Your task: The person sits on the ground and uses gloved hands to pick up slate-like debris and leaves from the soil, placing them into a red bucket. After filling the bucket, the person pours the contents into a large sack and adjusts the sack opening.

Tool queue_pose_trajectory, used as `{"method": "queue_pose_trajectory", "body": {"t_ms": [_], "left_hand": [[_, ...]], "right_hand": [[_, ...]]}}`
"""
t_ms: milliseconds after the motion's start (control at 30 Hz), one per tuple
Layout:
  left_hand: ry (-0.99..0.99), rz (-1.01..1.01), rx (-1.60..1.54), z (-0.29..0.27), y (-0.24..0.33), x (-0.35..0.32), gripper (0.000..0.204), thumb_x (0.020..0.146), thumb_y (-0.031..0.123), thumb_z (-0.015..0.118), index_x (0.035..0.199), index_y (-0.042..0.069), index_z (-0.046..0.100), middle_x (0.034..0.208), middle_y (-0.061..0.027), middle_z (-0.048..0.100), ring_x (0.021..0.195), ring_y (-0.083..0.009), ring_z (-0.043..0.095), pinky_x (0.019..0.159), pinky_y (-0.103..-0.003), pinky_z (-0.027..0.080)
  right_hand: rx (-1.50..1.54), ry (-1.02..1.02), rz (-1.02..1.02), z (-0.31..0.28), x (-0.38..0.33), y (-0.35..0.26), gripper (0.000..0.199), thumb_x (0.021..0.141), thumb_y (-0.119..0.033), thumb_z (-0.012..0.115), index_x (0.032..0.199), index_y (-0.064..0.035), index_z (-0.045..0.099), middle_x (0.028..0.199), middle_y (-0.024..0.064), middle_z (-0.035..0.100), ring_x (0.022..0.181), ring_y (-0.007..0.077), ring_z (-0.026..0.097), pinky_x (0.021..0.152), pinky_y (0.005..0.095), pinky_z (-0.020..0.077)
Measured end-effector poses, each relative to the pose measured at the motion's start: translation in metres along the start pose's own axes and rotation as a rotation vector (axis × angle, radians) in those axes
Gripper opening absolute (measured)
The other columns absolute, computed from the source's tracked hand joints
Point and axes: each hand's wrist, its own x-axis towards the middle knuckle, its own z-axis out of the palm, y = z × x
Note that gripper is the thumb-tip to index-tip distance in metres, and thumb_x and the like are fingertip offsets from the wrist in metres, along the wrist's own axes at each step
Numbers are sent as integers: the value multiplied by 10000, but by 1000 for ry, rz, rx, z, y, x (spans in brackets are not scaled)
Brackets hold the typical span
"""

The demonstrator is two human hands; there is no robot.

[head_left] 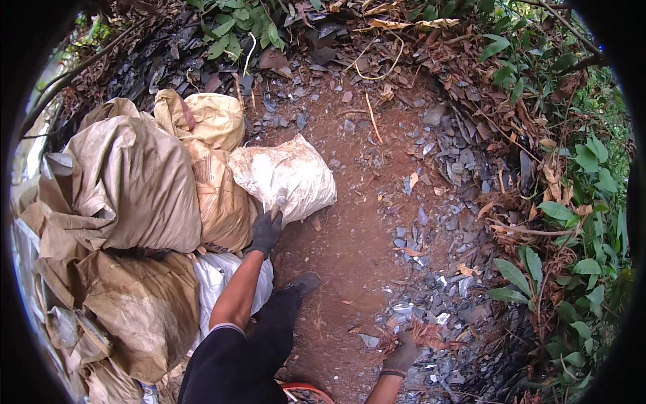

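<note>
My left hand, in a dark glove, is closed around a short pale rod-like tool, whose kind I cannot make out. Its visible end lies against a dirt-stained white sack. Low on the right, my right hand, in a grey-brown glove, is down at the ground. Its fingertips are at a patch of reddish-brown dry leaf litter among grey stone flakes. Whether those fingers grip anything is hidden. An orange-red basin shows its rim at the lower edge, near my leg.
Bulging tan sacks are piled along the left, with a brown sack and another white sack among them. Reddish bare soil runs up the middle. Leafy plants and dry twigs border the right.
</note>
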Motion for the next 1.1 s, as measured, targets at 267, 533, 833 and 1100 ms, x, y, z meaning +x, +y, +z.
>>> {"method": "queue_pose_trajectory", "body": {"t_ms": [267, 533, 833, 1100], "left_hand": [[-447, 793, 348, -106, 118, 22, 105, 797, 190, 674, 863, 110, 690, 784, -134, 664, 704, -347, 676, 628, -476, 528], [-563, 778, -4, -85, 39, -101, 131, 795, 197, 645, 885, 160, 734, 725, -69, 702, 661, -286, 696, 602, -458, 515], [-500, 640, 420, -117, 20, -181, 243, 851, 305, 637, 1039, 185, 732, 1002, 36, 711, 1024, -218, 621, 1024, -522, 399], [-472, 373, 188, -61, -16, -227, 325, 824, 167, 650, 1143, 121, 698, 980, -86, 680, 989, -288, 617, 843, -465, 501]], "right_hand": [[-5, -133, -67, 10, -13, -30, 337, 754, -16, 657, 1083, -4, 587, 949, 102, 641, 752, 224, 645, 615, 356, 570], [330, -328, -103, 106, -66, -62, 120, 862, -124, 657, 917, -66, 567, 948, 113, 636, 614, 192, 591, 568, 332, 542], [-167, -848, -1140, 292, -63, 6, 709, 942, -529, 597, 1422, -27, 457, 1148, 104, 637, 940, 198, 629, 772, 315, 521], [108, -1516, -461, 351, -174, 92, 261, 930, -156, 662, 1166, -45, 680, 1201, 105, 631, 1099, 227, 621, 915, 377, 507]]}}
